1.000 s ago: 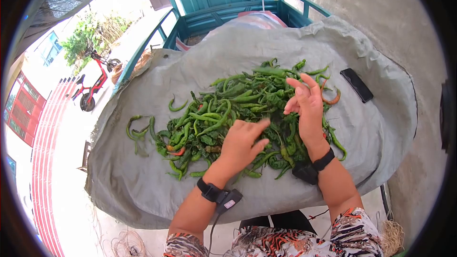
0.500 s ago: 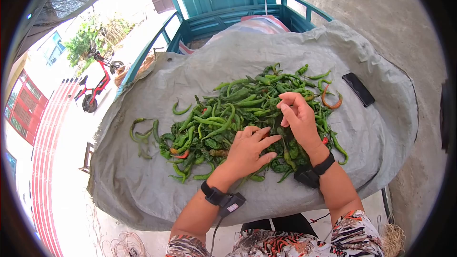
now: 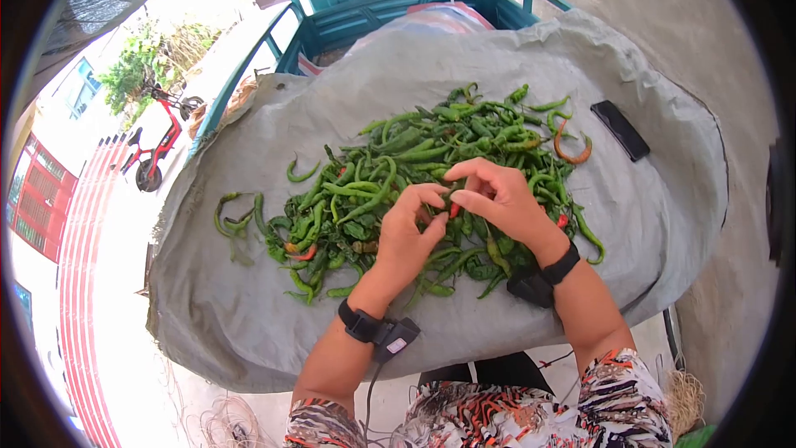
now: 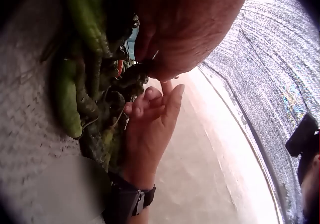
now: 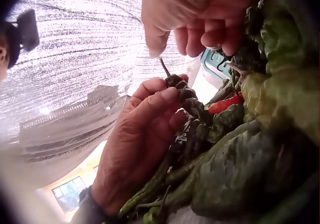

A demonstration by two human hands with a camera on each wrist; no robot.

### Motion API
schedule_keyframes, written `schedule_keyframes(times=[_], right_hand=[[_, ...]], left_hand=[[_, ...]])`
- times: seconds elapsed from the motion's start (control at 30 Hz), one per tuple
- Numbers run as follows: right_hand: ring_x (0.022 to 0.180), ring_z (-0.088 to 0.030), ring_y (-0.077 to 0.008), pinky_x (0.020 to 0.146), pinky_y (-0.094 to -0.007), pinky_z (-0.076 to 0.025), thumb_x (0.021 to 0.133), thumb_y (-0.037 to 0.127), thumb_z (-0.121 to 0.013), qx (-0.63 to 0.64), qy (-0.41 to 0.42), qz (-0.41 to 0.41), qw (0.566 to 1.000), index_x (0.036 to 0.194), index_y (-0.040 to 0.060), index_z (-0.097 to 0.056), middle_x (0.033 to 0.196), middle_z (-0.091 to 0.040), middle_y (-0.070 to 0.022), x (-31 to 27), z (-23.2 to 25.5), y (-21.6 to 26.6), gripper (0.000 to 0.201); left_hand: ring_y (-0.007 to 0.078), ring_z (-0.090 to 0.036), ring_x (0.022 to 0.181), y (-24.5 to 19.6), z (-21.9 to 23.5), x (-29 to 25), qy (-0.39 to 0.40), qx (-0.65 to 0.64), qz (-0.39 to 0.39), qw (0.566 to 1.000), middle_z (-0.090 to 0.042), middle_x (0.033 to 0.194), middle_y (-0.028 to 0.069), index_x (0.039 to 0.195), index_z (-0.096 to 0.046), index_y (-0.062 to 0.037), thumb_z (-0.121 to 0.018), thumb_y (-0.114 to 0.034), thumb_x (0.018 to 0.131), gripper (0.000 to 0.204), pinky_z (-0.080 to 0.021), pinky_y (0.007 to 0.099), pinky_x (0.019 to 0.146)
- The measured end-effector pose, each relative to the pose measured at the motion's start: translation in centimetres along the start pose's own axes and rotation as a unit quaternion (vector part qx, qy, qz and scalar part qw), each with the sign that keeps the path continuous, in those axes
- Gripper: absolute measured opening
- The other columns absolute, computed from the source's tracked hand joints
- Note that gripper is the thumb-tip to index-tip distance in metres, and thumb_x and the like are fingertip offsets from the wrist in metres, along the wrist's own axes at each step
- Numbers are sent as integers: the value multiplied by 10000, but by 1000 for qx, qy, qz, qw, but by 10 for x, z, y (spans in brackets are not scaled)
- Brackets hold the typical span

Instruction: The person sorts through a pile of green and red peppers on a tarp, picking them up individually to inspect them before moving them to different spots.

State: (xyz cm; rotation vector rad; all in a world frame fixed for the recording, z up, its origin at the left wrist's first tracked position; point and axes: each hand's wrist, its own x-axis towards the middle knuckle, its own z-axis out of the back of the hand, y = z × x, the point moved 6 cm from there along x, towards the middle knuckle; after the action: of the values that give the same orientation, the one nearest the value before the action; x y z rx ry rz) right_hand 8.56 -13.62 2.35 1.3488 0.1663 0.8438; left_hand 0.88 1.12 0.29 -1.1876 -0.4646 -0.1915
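Pinching a dark wrinkled pepper (image 5: 186, 95) at the pile of peppers (image 3: 414, 149), the left hand (image 3: 406, 228) holds its stem (image 5: 164, 66) toward 11 o'clock in the right wrist view, and the long axis runs to 5 o'clock. At 2 o'clock from it in the head view, the right hand (image 3: 504, 201) has fingers loosely bent. Half a second earlier, the left fingers were spread and both hands stood more apart.
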Motion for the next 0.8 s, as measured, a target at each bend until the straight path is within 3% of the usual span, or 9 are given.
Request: schedule_keyframes(times=[0.07,0.1,0.2,0.33,0.43,0.57,0.67,0.7,0.8], right_hand=[[705,-613,-40,543,-221,-456,916,113,-686,18,16,33,999,1088,25,-662,795,-629,5,1,-5,0,194],[679,-599,-39,542,-213,-458,930,95,-661,37,13,-3,999,1016,17,-670,805,-635,-1,0,-5,4,116],[660,-587,-41,542,-213,-467,949,93,-629,60,-68,-21,996,986,13,-655,807,-636,-19,-1,6,-2,91],[616,-536,-55,585,-202,-472,989,145,-592,154,-210,54,964,1161,25,-580,943,-675,-74,0,30,-1,211],[608,-524,-55,571,-217,-462,982,190,-612,155,-289,77,941,1168,37,-582,979,-690,-84,-1,29,4,242],[570,-565,-98,525,-264,-451,919,212,-677,-125,-207,40,970,976,70,-662,843,-696,-48,-3,30,-2,154],[575,-613,-180,511,-311,-455,849,284,-720,-357,-144,66,921,842,80,-663,759,-673,-49,-1,15,9,212],[635,-647,-261,533,-364,-480,810,333,-724,-398,-92,9,913,850,97,-654,747,-655,-65,-2,10,9,250],[649,-655,-251,555,-371,-489,815,269,-723,-496,-29,47,866,890,121,-675,733,-649,-38,-7,-3,3,173]], left_hand=[[149,-617,742,6,0,0,-2,-38,-2,999,-635,1214,116,1075,-526,-35,-684,58,810,322,-513,280,677],[161,-633,812,9,0,0,16,-32,3,999,-624,1247,123,1148,-498,-30,-693,56,816,395,-517,283,694],[178,-639,910,6,-2,1,-23,-118,-4,993,-623,1254,128,1208,-504,-42,-710,43,818,449,-520,284,722],[211,-575,1080,0,2,2,21,89,20,996,-639,1207,100,1262,-538,-48,-736,-25,830,476,-496,327,863],[270,-568,1070,-8,-6,2,63,205,-66,974,-650,1147,88,1159,-611,-49,-768,-46,763,426,-483,363,896],[311,-550,1047,-14,-16,-1,134,291,-137,937,-647,1073,81,1049,-643,-66,-761,-53,727,343,-472,400,903],[306,-558,992,-7,-15,0,119,284,-133,942,-640,1000,86,968,-647,-69,-737,-42,740,246,-479,398,865],[303,-562,973,-5,-14,0,117,276,-124,946,-637,978,87,954,-644,-67,-729,-37,747,226,-482,396,850],[293,-566,914,-4,-11,1,93,246,-89,961,-622,907,88,921,-642,-60,-708,-22,759,179,-487,387,803]])
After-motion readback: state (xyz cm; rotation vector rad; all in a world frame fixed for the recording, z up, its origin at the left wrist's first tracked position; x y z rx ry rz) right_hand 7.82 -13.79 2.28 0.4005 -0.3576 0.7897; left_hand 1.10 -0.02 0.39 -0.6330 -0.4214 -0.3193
